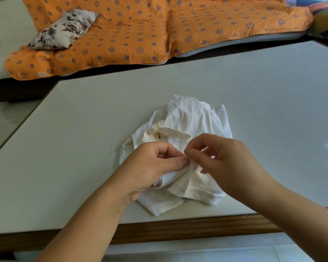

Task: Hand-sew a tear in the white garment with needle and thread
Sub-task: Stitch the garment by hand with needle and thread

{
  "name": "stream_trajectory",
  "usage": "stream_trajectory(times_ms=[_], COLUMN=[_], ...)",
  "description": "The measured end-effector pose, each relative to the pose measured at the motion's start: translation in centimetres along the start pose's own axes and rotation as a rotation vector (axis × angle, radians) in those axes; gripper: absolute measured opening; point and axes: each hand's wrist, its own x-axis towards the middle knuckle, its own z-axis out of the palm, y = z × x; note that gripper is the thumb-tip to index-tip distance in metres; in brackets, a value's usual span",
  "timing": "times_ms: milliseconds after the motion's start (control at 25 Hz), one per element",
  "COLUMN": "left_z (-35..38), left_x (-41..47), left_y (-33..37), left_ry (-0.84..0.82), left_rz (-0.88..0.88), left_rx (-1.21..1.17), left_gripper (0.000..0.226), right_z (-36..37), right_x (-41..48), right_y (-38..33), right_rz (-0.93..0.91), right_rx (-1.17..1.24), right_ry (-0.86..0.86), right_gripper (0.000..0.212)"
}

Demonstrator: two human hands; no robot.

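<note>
On the pale table [64,129], a loose thread [112,150] lies left of the bunched white garment [187,118]. Next, the left hand [151,167] pinches a fold of it; the right hand [222,159] pinches just beside, needle too small to see. Hold that fold taut, stitches short.

a pale table [235,87] with a wooden edge stands before a sofa draped in an orange patterned cover [140,31].
</note>
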Motion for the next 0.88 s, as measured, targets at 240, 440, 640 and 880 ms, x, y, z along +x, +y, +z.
stream_trajectory(times_ms=[240,440,640,880], left_z=[-0.7,-1.4,-1.5,-1.7], left_x=[0.1,0.2,0.2,-0.1], left_y=[0.0,0.1,0.2,0.3], left_ry=[-0.017,-0.029,-0.002,0.016], left_rz=[-0.029,-0.058,-0.072,-0.036], left_rx=[0.023,0.04,0.039,0.043], left_gripper=[0.033,0.032,0.008,0.022], right_z=[-2.1,-3.4,-3.8,-2.9], right_x=[2.0,2.7,3.0,1.4], right_y=[-0.5,-0.5,0.2,-0.9], right_rz=[0.236,0.271,0.202,0.213], right_rx=[0.781,1.077,0.99,0.777], right_ry=[0.059,0.093,0.275,0.098], right_gripper=[0.013,0.012,0.011,0.011])
